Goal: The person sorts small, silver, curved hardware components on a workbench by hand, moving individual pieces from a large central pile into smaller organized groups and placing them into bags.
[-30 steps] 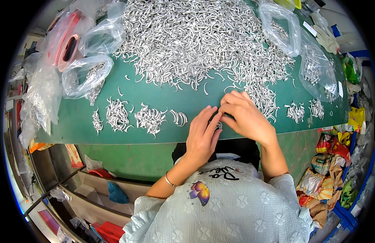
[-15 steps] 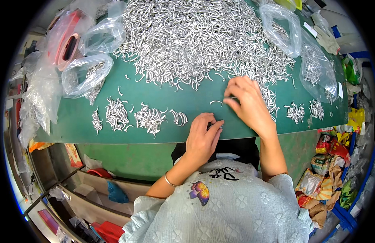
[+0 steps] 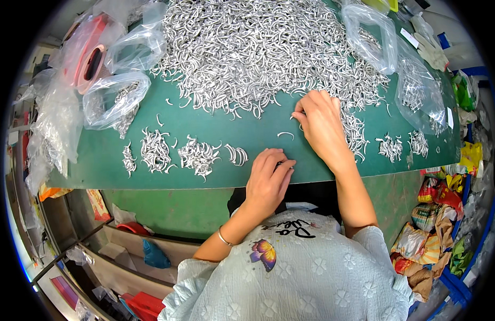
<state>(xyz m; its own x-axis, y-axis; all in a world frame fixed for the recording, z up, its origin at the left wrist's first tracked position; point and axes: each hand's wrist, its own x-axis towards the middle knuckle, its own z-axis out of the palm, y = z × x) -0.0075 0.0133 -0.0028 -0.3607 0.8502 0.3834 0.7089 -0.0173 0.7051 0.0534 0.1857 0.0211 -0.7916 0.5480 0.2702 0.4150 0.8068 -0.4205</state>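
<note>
A big heap of small silvery curved metal pieces (image 3: 247, 59) covers the far middle of the green table (image 3: 215, 125). At the heap's near edge is my right hand (image 3: 323, 125), its thumb and fingers drawn together; what they pinch, if anything, is too small to make out. Close to the table's front edge rests my left hand (image 3: 266, 179), fingers curled and thumb against them, hiding whatever is inside. A single curved piece (image 3: 285, 134) lies between my hands. Left of my left hand sits a neat row of curved pieces (image 3: 237, 154).
Small piles (image 3: 198, 157) of pieces line the front at left, with more small piles (image 3: 390, 148) at right. Open clear plastic bags (image 3: 116, 99) holding pieces stand at left, other bags (image 3: 420, 96) at right. A pink-red plastic item (image 3: 84, 56) lies under plastic at far left.
My right hand has moved slightly away from me, toward the heap, and its fingers have come closer together. My left hand has stayed about where it was.
</note>
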